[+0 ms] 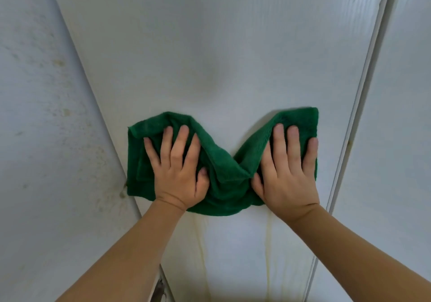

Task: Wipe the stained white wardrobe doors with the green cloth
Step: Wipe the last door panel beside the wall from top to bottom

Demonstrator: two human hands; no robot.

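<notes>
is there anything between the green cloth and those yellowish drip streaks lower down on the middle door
Nothing visible. The green cloth, pressed flat by the left hand and right hand, sits directly above the yellowish streaks on bare door panel.

My left hand (pixel 177 171) and my right hand (pixel 288 171) lie flat side by side on the cloth (pixel 224 175), which is spread against the middle wardrobe door (pixel 210 52) in front of me. The cloth bunches up into a fold between my hands. Another door (pixel 46 115) stands to the left of the middle one, its edge touching the cloth's left end. A third door (pixel 396 127) stands to the right, past a narrow gap. Drip streaks (pixel 269 243) run down the middle door below the cloth.
</notes>
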